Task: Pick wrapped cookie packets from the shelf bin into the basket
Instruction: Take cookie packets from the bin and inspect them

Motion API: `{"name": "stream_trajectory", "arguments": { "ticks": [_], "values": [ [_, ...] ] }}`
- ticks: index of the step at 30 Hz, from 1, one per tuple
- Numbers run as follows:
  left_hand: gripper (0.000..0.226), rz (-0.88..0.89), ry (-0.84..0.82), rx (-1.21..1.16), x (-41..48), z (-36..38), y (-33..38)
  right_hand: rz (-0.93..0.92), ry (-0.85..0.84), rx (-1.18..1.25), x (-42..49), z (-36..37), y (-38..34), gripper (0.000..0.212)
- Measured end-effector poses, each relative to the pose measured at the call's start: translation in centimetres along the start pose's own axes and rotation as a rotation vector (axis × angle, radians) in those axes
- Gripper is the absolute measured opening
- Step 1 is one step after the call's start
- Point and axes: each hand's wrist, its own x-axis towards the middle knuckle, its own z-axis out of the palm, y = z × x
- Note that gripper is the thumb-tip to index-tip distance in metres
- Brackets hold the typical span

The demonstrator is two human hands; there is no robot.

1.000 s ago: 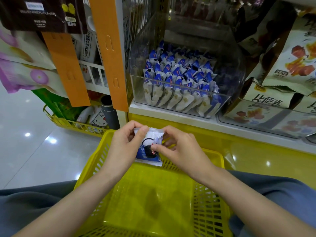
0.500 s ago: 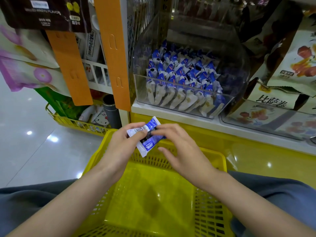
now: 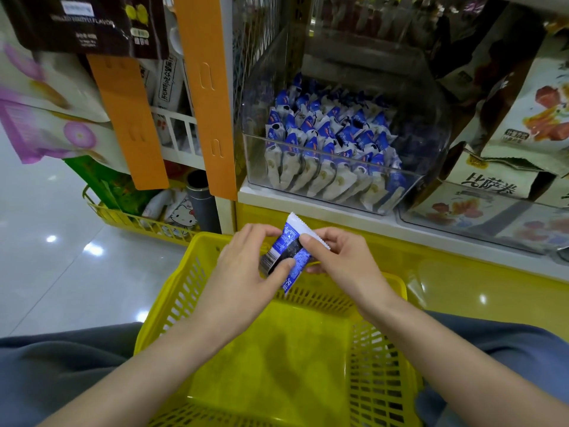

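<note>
Left hand (image 3: 246, 269) and right hand (image 3: 341, 257) both pinching one blue packet (image 3: 291, 251), above the basket's (image 3: 381, 365) far rim, bin (image 3: 338, 149) of packets on the shelf edge

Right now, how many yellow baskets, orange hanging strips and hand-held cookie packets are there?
Yellow baskets: 2, near basket, floor basket
Orange strips: 2, left strip, right strip
Held cookie packet: 1
Total: 5

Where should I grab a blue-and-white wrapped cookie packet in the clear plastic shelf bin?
Probably pinch the top end of a front-row blue-and-white cookie packet, reaching down over the clear plastic bin's low front wall: the packets stand upright, tightly packed, only their tops are free.
</note>
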Motion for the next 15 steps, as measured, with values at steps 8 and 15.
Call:
{"name": "stream_trajectory", "arguments": {
  "ticks": [8, 15],
  "values": [
    [0.023, -0.038, -0.043, 0.058, -0.3, -0.2, -0.1, -0.110, -0.140, -0.060, -0.8, 0.3, 0.3, 0.015],
    [0.021, -0.059, -0.119, 0.101, -0.2, -0.3, 0.0, -0.176, -0.140, -0.302, -1.1, 0.3, 1.1, 0.029]
  ]
}}
